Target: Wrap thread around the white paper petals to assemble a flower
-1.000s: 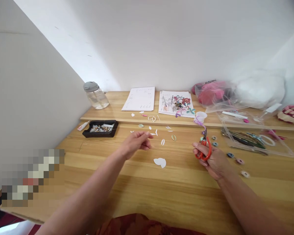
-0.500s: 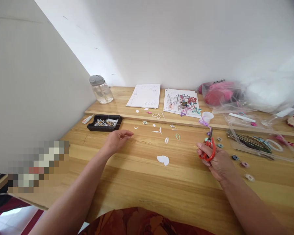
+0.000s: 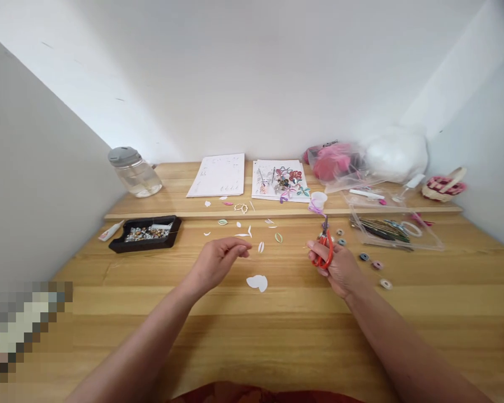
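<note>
My right hand (image 3: 342,271) is closed around red-handled scissors (image 3: 330,253), whose blades point away from me. Its thumb and fingertip are pinched, with perhaps a fine thread between them. Over the middle of the table my left hand (image 3: 218,263) has thumb and fingers pressed together. Whatever it pinches is too fine to make out. Just beyond it lie small white leaf-shaped cutouts (image 3: 261,247) and a green-edged leaf shape (image 3: 279,238). A larger white paper piece (image 3: 257,282) rests between my hands, nearer to me.
Left stand a black bead tray (image 3: 145,242), a glue bottle (image 3: 111,230) and a water jar (image 3: 135,173). Papers (image 3: 218,176) and colourful wire flowers (image 3: 292,182) lie on the raised back ledge (image 3: 172,211). Several thread spools (image 3: 377,265) and a clear plastic box (image 3: 428,242) are right.
My left hand has moved right, away from the bead tray, closer to my right hand. The scissors stay in my right hand. The view has turned to the right.
</note>
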Motion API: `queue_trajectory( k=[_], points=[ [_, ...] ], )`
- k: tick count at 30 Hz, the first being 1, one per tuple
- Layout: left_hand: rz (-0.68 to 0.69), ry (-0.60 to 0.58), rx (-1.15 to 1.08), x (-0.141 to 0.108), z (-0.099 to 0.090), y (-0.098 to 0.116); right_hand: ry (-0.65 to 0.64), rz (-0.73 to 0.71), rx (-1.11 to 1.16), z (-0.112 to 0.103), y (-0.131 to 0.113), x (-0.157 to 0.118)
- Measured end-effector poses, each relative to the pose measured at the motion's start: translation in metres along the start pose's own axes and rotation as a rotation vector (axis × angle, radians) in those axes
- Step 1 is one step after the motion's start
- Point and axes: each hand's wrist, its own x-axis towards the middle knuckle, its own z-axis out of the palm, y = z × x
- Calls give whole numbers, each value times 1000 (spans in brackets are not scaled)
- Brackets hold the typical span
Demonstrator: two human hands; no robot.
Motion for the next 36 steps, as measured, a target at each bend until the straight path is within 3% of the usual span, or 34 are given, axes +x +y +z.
queue_trajectory(
  k=[7,11,15,19,24,31,36],
  points=[
    [-48,-153,-101,29,58,31,-61,44,73,6,-10,3],
    [-240,-181,-384,41,85,32,-72,34,128,13,-17,5],
    [-353,-127,-706,51,100,31,-67,44,120,20,-17,8],
    [-345,-59,-755,60,103,32,-78,55,91,23,-14,15],
    [-243,-22,-527,69,95,28,-54,-19,14,22,-20,24],
    [194,63,266,76,81,23,-50,-55,-160,20,-25,33],
    [245,42,608,79,77,38,5,-78,-163,18,-23,41]
  ],
)
